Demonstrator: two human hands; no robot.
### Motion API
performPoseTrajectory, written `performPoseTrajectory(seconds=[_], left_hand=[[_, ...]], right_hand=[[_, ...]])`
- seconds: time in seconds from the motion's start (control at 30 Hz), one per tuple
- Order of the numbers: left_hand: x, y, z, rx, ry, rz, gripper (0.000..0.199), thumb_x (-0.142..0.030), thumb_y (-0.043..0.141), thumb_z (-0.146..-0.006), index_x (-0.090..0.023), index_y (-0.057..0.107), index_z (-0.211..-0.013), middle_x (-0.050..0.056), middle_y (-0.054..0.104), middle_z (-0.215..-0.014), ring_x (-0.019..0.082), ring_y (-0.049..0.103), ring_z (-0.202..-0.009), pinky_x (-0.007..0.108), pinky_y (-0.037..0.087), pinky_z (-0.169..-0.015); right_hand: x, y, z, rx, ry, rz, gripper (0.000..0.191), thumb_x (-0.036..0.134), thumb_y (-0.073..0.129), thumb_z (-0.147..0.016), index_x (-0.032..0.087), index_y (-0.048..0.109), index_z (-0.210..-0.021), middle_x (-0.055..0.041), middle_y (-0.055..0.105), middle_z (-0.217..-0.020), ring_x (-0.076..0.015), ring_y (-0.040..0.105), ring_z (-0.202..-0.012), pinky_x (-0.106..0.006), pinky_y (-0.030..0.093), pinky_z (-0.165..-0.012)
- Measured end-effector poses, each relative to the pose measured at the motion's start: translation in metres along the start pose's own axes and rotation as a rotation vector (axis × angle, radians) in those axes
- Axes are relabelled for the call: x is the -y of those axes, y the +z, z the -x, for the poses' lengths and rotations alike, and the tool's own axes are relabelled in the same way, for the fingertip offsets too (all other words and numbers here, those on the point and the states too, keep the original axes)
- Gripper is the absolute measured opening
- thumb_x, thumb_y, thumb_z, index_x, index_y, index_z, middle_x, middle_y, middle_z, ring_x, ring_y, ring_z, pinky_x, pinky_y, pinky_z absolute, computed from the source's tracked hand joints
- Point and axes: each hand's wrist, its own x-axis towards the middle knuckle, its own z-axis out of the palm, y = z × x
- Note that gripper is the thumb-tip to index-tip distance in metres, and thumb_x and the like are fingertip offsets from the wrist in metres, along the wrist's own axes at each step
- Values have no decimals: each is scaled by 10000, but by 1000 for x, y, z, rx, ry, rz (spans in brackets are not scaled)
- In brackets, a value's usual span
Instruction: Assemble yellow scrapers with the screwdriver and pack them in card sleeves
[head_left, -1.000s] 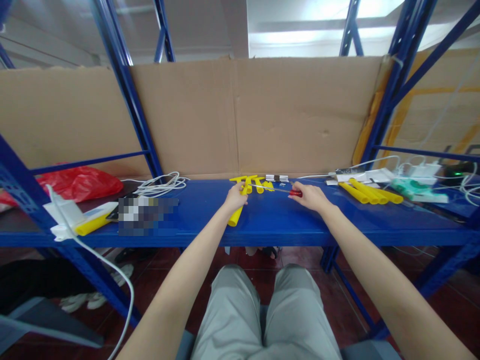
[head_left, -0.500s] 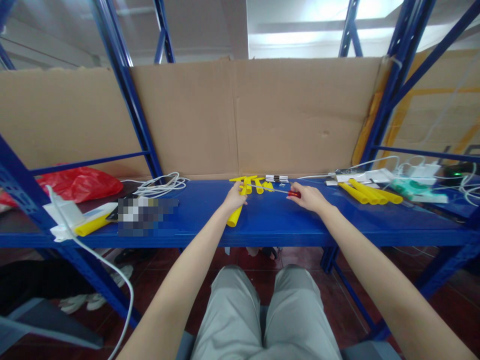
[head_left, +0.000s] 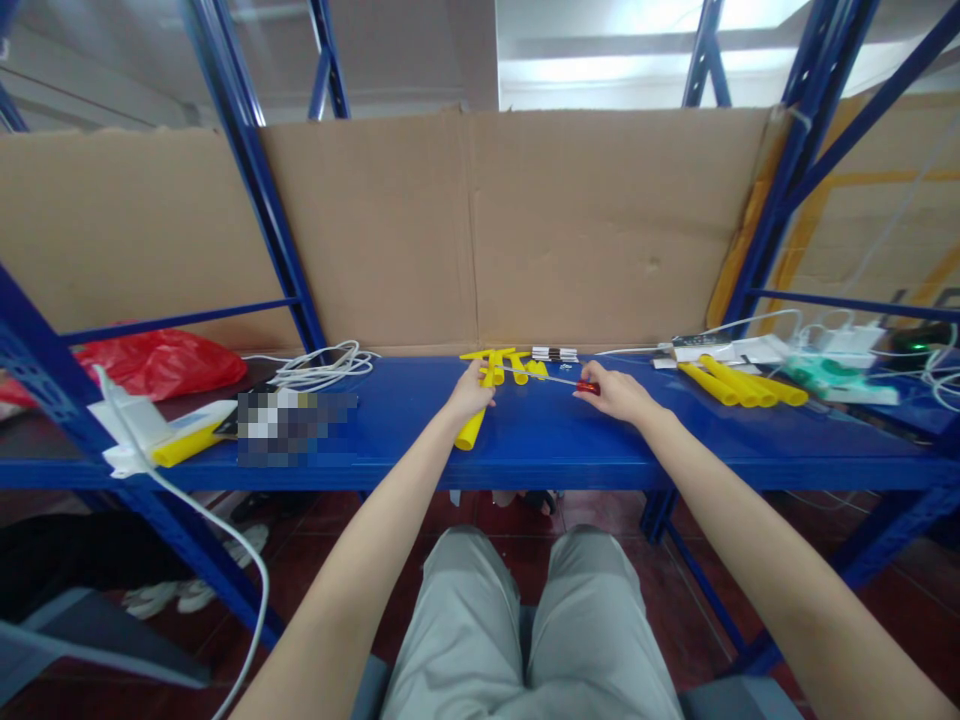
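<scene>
My left hand (head_left: 471,388) is closed around a yellow plastic tube (head_left: 470,430) whose wide round end points toward me over the blue shelf. My right hand (head_left: 613,390) grips the red handle of a screwdriver (head_left: 588,387). The screwdriver's thin metal shaft runs leftward to the top of the held tube; its tip seems to touch there, though the exact contact is too small to make out. Just behind my left hand lie several more yellow plastic pieces (head_left: 519,370). Beside them, small white and black parts (head_left: 555,354) sit near the cardboard.
Several yellow tubes (head_left: 731,385) lie at the right, near white cables and a green-and-white packet (head_left: 836,378). A coiled white cable (head_left: 330,365), a red plastic bag (head_left: 161,362) and another yellow tube (head_left: 187,446) are at the left. Cardboard (head_left: 600,230) walls the back.
The view has shifted very slightly. Both hands keep the same hold on the tube and the screwdriver, with no other visible movement.
</scene>
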Motion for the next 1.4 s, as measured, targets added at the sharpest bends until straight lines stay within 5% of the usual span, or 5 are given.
performPoseTrajectory(seconds=[0.3,0.6,0.9,1.23,1.4], left_hand=[[2,0,0,-9,-9,18,484,39,517,-766,-161,486,-1205,80,624,-1071,32,551,-512,138,451,-471],[4,1,-2,-5,16,-6,463,51,488,-760,-168,496,-1168,74,620,-1069,8,508,-437,147,442,-457],[4,1,-1,4,23,-17,477,47,496,-758,-168,491,-1184,85,610,-1108,15,527,-461,151,446,-473],[5,2,-2,-8,16,4,470,37,518,-752,-178,495,-1169,82,614,-1108,18,536,-480,134,439,-463],[6,2,-3,-4,15,12,491,34,512,-753,-176,481,-1196,86,616,-1107,31,557,-507,139,450,-480]], right_hand=[[3,-4,2,-48,-60,38,261,368,448,-901,204,640,-969,-83,695,-1016,-223,646,-873,-285,429,-677],[3,-3,1,-7,-19,35,252,370,548,-852,206,575,-1042,-58,708,-868,-217,658,-764,-270,417,-597],[0,0,1,-40,-65,30,262,365,460,-903,207,602,-1055,-90,676,-1089,-233,640,-949,-292,451,-718],[3,0,0,-3,0,-7,207,352,538,-853,201,545,-995,-73,696,-870,-221,649,-767,-274,414,-602],[4,-3,1,-6,-36,72,218,379,469,-889,200,573,-958,-96,692,-911,-230,642,-807,-282,406,-615]])
